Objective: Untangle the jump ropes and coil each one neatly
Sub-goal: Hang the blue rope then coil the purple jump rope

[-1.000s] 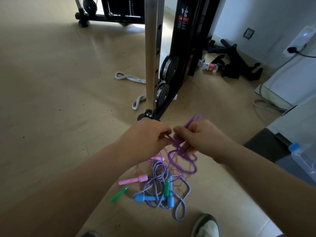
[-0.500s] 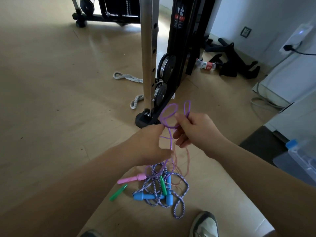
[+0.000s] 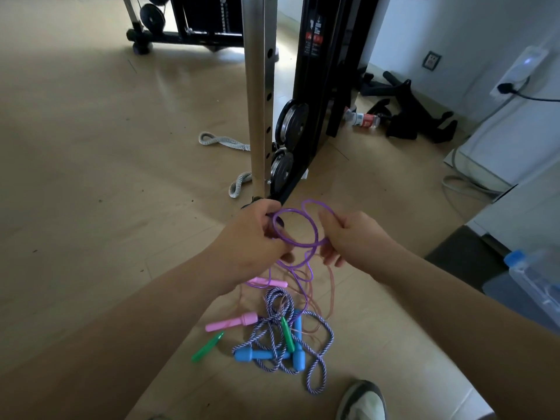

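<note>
A thin purple jump rope (image 3: 295, 228) is held up in loops between my two hands, above the floor. My left hand (image 3: 254, 237) grips the loops at their left side. My right hand (image 3: 351, 237) pinches the same loops at the right. The rope's tail hangs down into a tangle on the floor. That tangle holds a braided purple-white rope (image 3: 315, 353) with blue handles (image 3: 257, 355), two pink handles (image 3: 231, 322), two green handles (image 3: 207, 347) and a thin pinkish cord (image 3: 331, 289).
A steel upright (image 3: 260, 86) and a black gym machine with weight plates (image 3: 292, 121) stand just beyond my hands. A grey strap (image 3: 222, 140) lies on the wooden floor. My shoe (image 3: 362, 401) is near the tangle. A water bottle (image 3: 536, 286) sits at right.
My hands have moved apart, spreading the purple rope into wider round loops. The tangle on the floor lies much as before.
</note>
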`<state>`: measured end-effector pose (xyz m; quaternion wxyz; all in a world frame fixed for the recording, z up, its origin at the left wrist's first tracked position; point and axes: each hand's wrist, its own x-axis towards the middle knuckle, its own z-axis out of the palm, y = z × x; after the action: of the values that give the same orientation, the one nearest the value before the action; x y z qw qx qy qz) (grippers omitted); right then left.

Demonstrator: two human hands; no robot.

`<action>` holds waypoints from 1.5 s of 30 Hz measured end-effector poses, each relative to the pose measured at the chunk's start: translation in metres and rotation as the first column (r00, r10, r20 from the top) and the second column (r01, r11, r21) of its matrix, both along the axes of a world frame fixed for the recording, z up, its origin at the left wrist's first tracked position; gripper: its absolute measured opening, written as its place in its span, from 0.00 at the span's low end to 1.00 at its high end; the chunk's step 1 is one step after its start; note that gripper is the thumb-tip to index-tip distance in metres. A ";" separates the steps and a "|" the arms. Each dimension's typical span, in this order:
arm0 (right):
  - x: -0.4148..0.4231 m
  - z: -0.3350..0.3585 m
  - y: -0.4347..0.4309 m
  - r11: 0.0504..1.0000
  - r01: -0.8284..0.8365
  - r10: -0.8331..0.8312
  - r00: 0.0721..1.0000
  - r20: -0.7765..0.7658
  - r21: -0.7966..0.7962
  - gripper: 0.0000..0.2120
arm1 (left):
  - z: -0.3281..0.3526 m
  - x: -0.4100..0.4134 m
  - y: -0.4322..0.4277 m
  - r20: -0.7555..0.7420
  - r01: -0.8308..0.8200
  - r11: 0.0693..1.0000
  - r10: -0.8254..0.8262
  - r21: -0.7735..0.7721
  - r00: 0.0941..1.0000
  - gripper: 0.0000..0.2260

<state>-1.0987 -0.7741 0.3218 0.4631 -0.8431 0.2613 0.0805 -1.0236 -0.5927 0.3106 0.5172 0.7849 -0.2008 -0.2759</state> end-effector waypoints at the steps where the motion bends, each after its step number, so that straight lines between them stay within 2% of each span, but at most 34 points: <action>1: -0.001 -0.002 -0.006 0.998 0.022 -0.023 1.000 -0.019 -0.054 0.24 | -0.002 0.000 0.002 0.017 0.013 0.999 -0.013 0.038 1.000 0.28; 4: -0.004 -0.005 -0.011 0.995 0.085 -0.085 0.996 -0.006 0.047 0.24 | -0.006 0.001 0.002 0.142 0.070 0.990 -0.087 0.120 0.986 0.28; 7: 0.000 -0.003 0.001 0.974 0.063 -0.076 0.996 0.050 0.220 0.24 | -0.012 -0.003 -0.001 0.350 0.265 0.926 -0.351 0.269 0.869 0.26; 9: 0.003 0.002 0.006 0.943 0.114 -0.151 0.984 0.094 0.312 0.27 | -0.016 -0.010 -0.003 0.295 0.361 0.847 -0.487 0.391 0.822 0.22; 11: 0.006 0.007 0.004 0.924 0.174 -0.224 0.968 0.112 0.340 0.30 | -0.018 -0.016 -0.005 0.187 0.390 0.801 -0.513 0.454 0.838 0.11; 12: 0.007 0.007 0.002 0.904 0.191 -0.251 0.962 0.111 0.383 0.31 | -0.017 -0.018 -0.007 0.179 0.366 0.810 -0.487 0.458 0.855 0.09; 13: 0.008 0.007 0.000 0.868 0.191 -0.265 0.959 0.103 0.459 0.33 | -0.015 -0.020 -0.009 0.171 0.336 0.842 -0.437 0.422 0.883 0.10; 15: 0.008 0.003 -0.004 0.787 0.128 -0.216 0.973 0.075 0.603 0.31 | -0.003 -0.022 -0.013 0.031 0.216 0.959 -0.225 0.182 0.974 0.13; 17: 0.004 -0.004 -0.004 0.739 0.012 -0.066 0.996 0.054 0.674 0.19 | 0.012 -0.021 -0.016 -0.218 0.001 0.996 -0.020 -0.088 0.976 0.14; 18: 0.000 -0.007 -0.002 0.725 -0.065 0.043 0.998 0.048 0.686 0.17 | 0.015 -0.018 -0.017 -0.279 -0.083 0.985 0.038 -0.151 0.960 0.15; 20: -0.006 -0.010 0.005 0.708 -0.188 0.230 0.973 0.030 0.681 0.16 | 0.015 -0.014 -0.017 -0.180 -0.112 0.988 0.092 -0.106 0.979 0.15; 22: -0.009 -0.011 0.011 0.707 -0.265 0.331 0.943 0.024 0.656 0.22 | 0.013 -0.014 -0.017 -0.048 -0.127 0.992 0.127 -0.004 0.991 0.15; 24: -0.009 -0.008 0.017 0.747 -0.335 0.408 0.913 0.001 0.574 0.23 | 0.018 -0.013 -0.019 -0.086 -0.152 0.988 0.150 -0.014 0.985 0.15; 26: -0.010 -0.010 0.021 0.808 -0.427 0.497 0.864 -0.081 0.407 0.18 | 0.022 -0.011 -0.019 -0.087 -0.135 0.990 0.132 -0.031 0.987 0.16; 28: -0.012 -0.012 0.025 0.827 -0.543 0.562 0.805 -0.191 0.144 0.10 | 0.019 -0.006 -0.015 0.040 -0.047 0.996 0.044 0.077 0.998 0.20; 30: -0.010 -0.007 0.028 0.850 -0.526 0.518 0.833 -0.195 0.010 0.10 | 0.018 -0.002 -0.007 0.100 0.067 0.965 -0.095 0.253 0.990 0.24; 31: -0.008 -0.004 0.029 0.891 -0.454 0.452 0.880 -0.148 0.018 0.10 | 0.016 0.001 -0.003 0.053 0.118 0.949 -0.139 0.293 0.989 0.23; 33: -0.005 0.005 0.027 0.960 -0.264 0.266 0.964 -0.006 0.097 0.10 | 0.012 0.001 0.003 -0.031 0.243 0.898 -0.249 0.366 0.968 0.15; 34: -0.004 0.009 0.026 0.970 -0.188 0.181 0.982 0.061 0.152 0.10 | 0.010 0.000 0.005 -0.019 0.310 0.847 -0.335 0.432 0.942 0.12; 36: -0.004 0.016 0.027 0.961 -0.122 0.084 0.984 0.159 0.248 0.10 | 0.004 -0.009 0.007 0.064 0.389 0.746 -0.497 0.540 0.865 0.06; 38: -0.004 0.018 0.031 0.953 -0.103 0.039 0.974 0.221 0.285 0.09 | -0.001 -0.020 0.006 0.122 0.401 0.690 -0.576 0.602 0.808 0.02; 42: 0.004 0.018 0.026 0.924 -0.004 -0.104 0.960 0.262 0.381 0.13 | -0.006 -0.016 -0.001 0.270 0.334 0.732 -0.572 0.594 0.774 0.15; 44: 0.006 0.013 0.021 0.921 0.020 -0.105 0.974 0.200 0.390 0.14 | 0.006 -0.009 -0.002 0.319 0.292 0.834 -0.468 0.468 0.824 0.16; 45: 0.006 0.009 0.020 0.929 0.013 -0.075 0.985 0.154 0.370 0.13 | 0.014 -0.008 -0.002 0.273 0.276 0.903 -0.372 0.330 0.887 0.14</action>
<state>-1.0926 -0.7544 0.3306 0.6346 -0.7390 0.2211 0.0474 -1.0315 -0.5948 0.3246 0.3051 0.8402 -0.3724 -0.2496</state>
